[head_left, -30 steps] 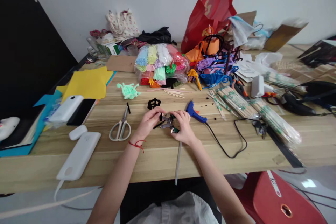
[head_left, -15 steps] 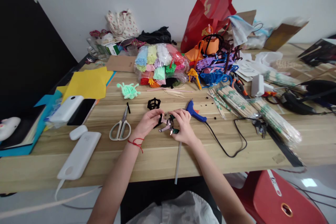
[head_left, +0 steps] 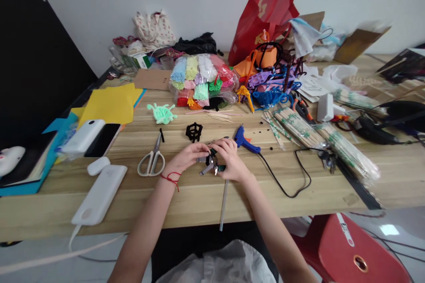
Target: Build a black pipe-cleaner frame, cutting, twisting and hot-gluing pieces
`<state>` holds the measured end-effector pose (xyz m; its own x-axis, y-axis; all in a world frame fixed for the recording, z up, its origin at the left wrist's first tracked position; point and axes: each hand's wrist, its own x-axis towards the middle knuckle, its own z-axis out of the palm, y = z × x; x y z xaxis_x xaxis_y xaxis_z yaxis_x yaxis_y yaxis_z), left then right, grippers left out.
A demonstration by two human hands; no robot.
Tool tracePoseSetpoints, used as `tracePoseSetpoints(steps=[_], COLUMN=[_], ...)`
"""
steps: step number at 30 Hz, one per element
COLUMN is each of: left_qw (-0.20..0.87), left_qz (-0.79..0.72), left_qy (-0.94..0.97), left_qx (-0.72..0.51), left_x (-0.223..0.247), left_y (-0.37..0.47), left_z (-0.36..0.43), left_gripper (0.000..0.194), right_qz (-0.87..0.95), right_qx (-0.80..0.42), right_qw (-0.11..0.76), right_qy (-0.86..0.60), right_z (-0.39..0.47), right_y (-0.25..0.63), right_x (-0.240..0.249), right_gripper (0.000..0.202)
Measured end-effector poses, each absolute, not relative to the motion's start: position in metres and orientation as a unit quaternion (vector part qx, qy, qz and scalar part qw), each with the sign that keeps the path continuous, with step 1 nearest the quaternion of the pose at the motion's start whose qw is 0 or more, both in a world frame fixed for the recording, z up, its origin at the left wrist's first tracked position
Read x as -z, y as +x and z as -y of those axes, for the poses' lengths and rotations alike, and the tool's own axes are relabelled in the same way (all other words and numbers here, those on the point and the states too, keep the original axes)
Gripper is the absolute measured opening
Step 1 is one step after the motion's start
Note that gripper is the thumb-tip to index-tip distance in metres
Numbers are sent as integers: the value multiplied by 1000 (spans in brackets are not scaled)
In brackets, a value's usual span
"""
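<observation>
Head view: right hand [head_left: 231, 157] grips pliers [head_left: 211, 162] (partly hidden); whether left hand [head_left: 187, 156] grasps anything, I cannot tell.

On the left of the table [head_left: 191, 205], a long white power bank [head_left: 99, 196] lay with a small white case [head_left: 98, 166] at its far end, and beyond them a dark phone [head_left: 102, 140] rested near yellow paper [head_left: 108, 104]. A patterned cloth bag [head_left: 154, 31] and a tall red bag [head_left: 262, 20] stood at the back, with a pale blue face mask [head_left: 304, 37] beside the latter. A red stool [head_left: 358, 243] stood below the right front edge.
</observation>
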<state>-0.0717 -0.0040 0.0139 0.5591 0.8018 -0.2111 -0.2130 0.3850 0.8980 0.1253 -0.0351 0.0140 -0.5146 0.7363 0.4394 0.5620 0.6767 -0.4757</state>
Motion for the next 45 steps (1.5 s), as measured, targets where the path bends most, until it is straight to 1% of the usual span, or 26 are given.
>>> tracePoseSetpoints(steps=[12,22,27,34,40,42,45], left_qw=[753,728,724,723,734,742,726], left_qz=[-330,-344,-345,-348,-342,-344,-355], left_qy=[448,465,471,474,464,437,371], left_qx=[-350,-368,-368,-363,-358,-374,-458], left_x=[-13,-21,-23,-25,-18,-12,-6], left_y=[-70,-65,-65,-66,-64,-66,-78], left_z=[4,7,8,8,6,1,-9], left_gripper=[23,23,24,25,26,26,22], right_qz=[858,855,850,843,840,846,872], right_qx=[-119,-128,-121,-114,-112,-105,-108], right_qw=[321,335,345,379,373,370,347], right_qy=[-382,-376,-380,-364,-377,-369,-328], right_z=[33,34,34,32,30,33,41], right_y=[127,130,131,132,135,133,120], right_x=[-14,-14,-12,-8,-5,-5,-3], right_gripper=[64,66,59,52,50,48,41])
